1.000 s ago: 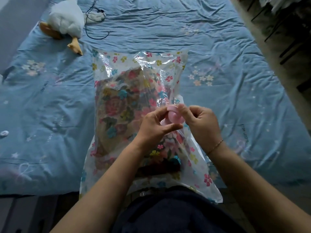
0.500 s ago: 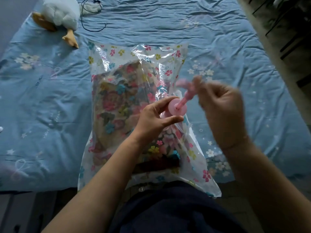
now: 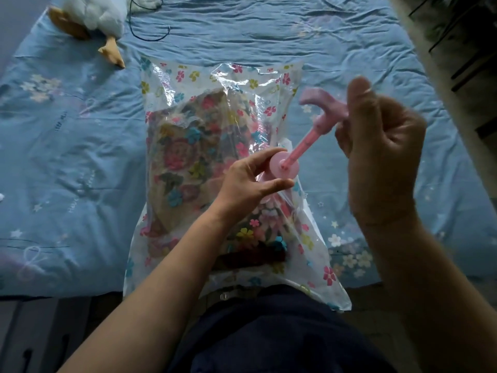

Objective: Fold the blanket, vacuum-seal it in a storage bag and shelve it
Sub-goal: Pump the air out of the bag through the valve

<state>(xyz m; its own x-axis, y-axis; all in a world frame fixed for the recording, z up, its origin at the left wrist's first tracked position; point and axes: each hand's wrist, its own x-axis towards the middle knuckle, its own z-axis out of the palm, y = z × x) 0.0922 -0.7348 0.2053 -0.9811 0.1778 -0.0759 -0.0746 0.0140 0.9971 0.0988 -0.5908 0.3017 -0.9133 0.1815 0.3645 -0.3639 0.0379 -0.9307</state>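
A clear storage bag (image 3: 188, 84) printed with small flowers lies on the bed, its near end hanging over the edge against my body. Inside it sits the folded floral blanket (image 3: 188, 162). A pink hand pump (image 3: 285, 166) stands on the bag's right side. My left hand (image 3: 247, 184) pinches the pump's round body between thumb and fingers. My right hand (image 3: 382, 157) grips the pump's T-shaped handle (image 3: 322, 103), and the rod is drawn out at a slant up to the right.
The bed is covered by a wrinkled blue sheet (image 3: 349, 49) with flower prints. A white plush duck (image 3: 91, 17) lies at the far left, a dark cable (image 3: 150, 36) beside it. Dark furniture stands past the bed's right side.
My right hand has pulled the pump handle up and to the right, drawing the rod out of the pump body. My left hand has stayed on the pump body.
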